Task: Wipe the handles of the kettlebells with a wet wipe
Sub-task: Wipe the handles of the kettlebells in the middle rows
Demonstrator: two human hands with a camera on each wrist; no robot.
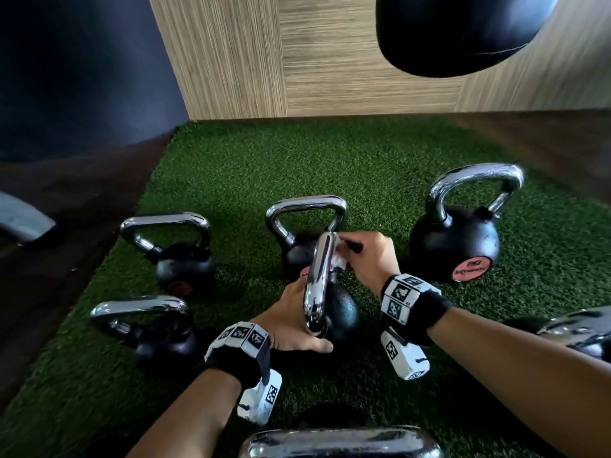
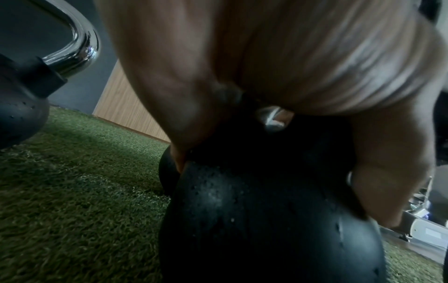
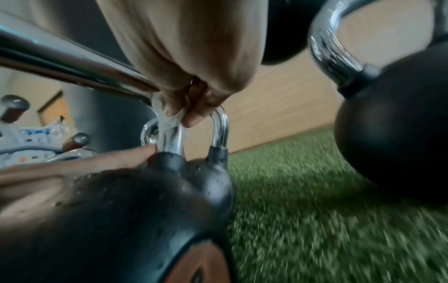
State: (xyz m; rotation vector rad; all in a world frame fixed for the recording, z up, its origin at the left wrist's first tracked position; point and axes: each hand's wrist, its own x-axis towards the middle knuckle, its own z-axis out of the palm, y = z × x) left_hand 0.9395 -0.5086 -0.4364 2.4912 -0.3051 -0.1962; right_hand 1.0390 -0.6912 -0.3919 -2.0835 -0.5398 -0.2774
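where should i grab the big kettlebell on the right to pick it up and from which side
Grip the top bar of the big kettlebell's chrome handle, coming straight down from above. It stands upright on the turf with the loop open and nothing touching it, so fingers can curl under the bar. The round black body looks too smooth and wide to hold.

Black kettlebells (image 1: 454, 242) with chrome handles (image 1: 319, 282) and reddish, perhaps orange, badges (image 1: 471, 266) stand on green turf (image 1: 297, 166); white wipe (image 1: 339, 259); black-and-white checked wristbands (image 1: 405, 292).
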